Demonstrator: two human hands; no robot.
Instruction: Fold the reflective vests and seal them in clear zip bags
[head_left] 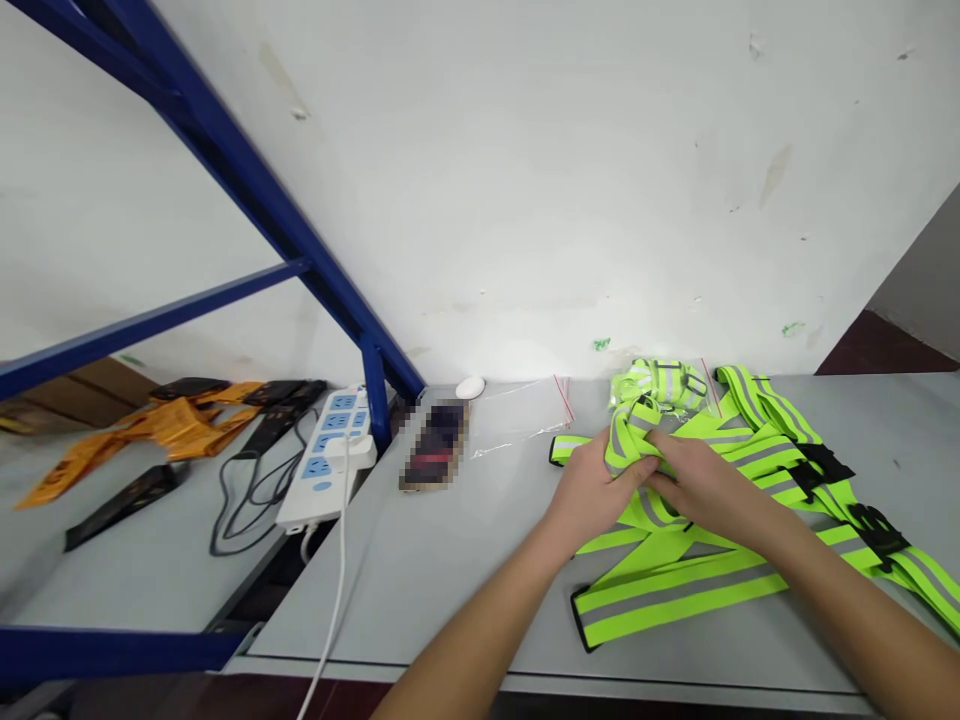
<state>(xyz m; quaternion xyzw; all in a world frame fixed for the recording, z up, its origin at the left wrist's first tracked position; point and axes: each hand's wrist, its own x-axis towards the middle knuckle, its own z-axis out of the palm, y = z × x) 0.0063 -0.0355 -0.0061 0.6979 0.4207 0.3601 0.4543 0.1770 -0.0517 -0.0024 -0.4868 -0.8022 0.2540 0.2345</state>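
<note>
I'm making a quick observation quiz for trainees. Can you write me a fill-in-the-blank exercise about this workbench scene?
1. Both hands, the left hand and the right hand, grip a bunched strap of the ____ reflective vest.
2. The white power strip lies to the ____ of the hands.
3. The shelf frame beside the table is painted ____.
4. The clear plastic bag has a ____ strip along its edge.

Missing words: yellow-green; left; blue; red

A small packing or storage workroom is showing here. Blue steel racking [247, 190] is standing by a grey tabletop [450, 570], with zip bags [525, 415] and reflective vests [720, 560] lying ready.
</note>
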